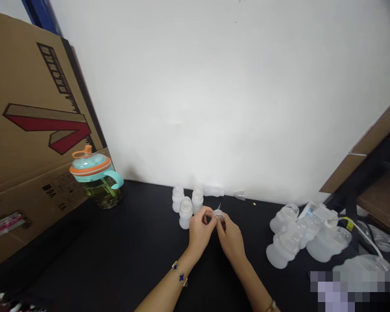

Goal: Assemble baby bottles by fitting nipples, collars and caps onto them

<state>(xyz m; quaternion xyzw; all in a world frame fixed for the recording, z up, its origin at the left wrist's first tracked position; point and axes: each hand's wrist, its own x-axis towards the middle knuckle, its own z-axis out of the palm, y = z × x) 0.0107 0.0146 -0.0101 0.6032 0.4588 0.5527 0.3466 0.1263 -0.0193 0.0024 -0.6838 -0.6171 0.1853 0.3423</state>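
Observation:
Between my two hands is a small translucent bottle collar (218,213) with a thin pointed piece sticking up from it. My left hand (202,225) pinches at its left side, fingertips curled close together. On the other side, my right hand (229,234) grips it between thumb and fingers, which hide its lower part. Just left of my hands stand three small white baby bottles with clear domed caps: a front bottle (186,213), a back left bottle (178,199) and a back right bottle (197,200).
Along the wall lie a white bottle (214,190) and a clear cap (239,195). Several capped bottles (284,247) cluster at the right near a white cable (360,229). A lidded jug (100,182) stands at left by a big cardboard box (29,143).

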